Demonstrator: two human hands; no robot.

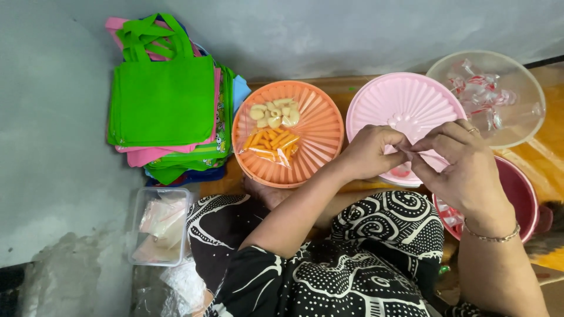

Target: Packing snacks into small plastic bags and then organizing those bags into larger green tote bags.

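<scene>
My left hand (371, 151) and my right hand (460, 162) meet over a pink ribbed lid (399, 103), fingertips pinched together on a small clear wrapper (409, 150) that is mostly hidden between them. To the left, an orange ribbed lid (314, 132) carries a clear bag of pale and orange snacks (273, 132). A dark pink tub (520, 191) sits under my right wrist with small wrapped sweets (449, 214) inside.
A clear round lid (499, 94) with red-and-white wrapped sweets lies at the back right. A stack of green and pink tote bags (164, 94) rests at the left. A clear plastic box (158, 226) with plastic bags stands near my knee. Grey floor and wall surround.
</scene>
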